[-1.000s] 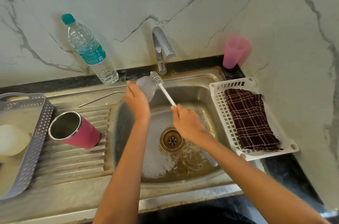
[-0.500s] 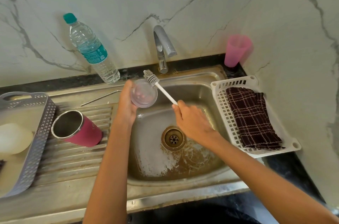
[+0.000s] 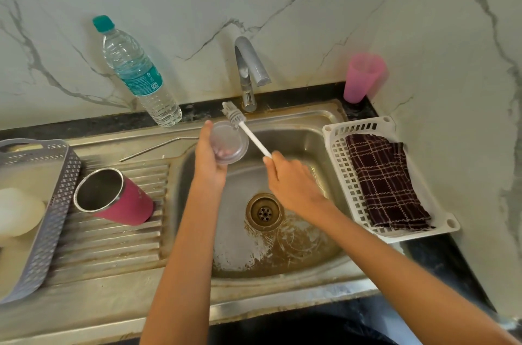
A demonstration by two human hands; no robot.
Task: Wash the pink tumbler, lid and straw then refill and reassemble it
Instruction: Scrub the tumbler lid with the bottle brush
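Note:
My left hand [image 3: 208, 158] holds the clear round lid [image 3: 229, 143] over the back of the steel sink [image 3: 285, 246], its face turned toward me. My right hand [image 3: 291, 183] grips the white handle of a bottle brush [image 3: 245, 130]; the bristle head rests at the lid's upper edge. The pink tumbler [image 3: 115, 198] lies on its side on the ribbed drainboard at the left, its steel mouth facing me. The metal straw [image 3: 158, 147] lies on the sink's rim behind the tumbler.
A water bottle [image 3: 135, 71] with a teal cap stands by the wall at back left, the tap [image 3: 250, 73] behind the sink. A pink plastic cup [image 3: 363, 76] sits at back right. A white basket [image 3: 339, 164] holds a checked cloth [image 3: 387, 181]. A grey tray [image 3: 48, 220] is at far left.
The lid has turned from edge-on to facing me and shifted a little to the right. The brush head has slid from the lid's face up to its upper edge.

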